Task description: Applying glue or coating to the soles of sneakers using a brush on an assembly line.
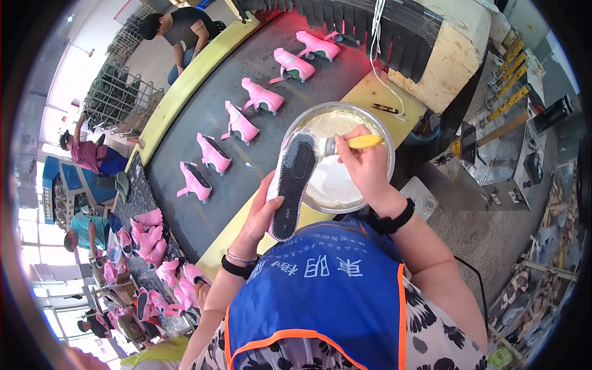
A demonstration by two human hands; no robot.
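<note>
My left hand [262, 213] grips a shoe upper [295, 188] near its heel, thumb on its underside. Its black bottom faces up, ringed by pale stitching, with a wet whitish patch near the toe end. My right hand [365, 163] is closed around the yellow handle of a paint brush [365, 142]. Its bristles, coated in white, meet the edge of the shoe bottom by the toe. Beneath both hands stands a round metal basin [388, 132] of white, glue-like liquid.
Pink shoe uppers [242, 123] lie spaced along a dark conveyor belt [185, 142] at the left, leading to a curtained machine opening [351, 24]. More pink uppers [148, 237] pile up at lower left. A small dark tool [385, 108] lies past the basin. Several people work beyond the belt.
</note>
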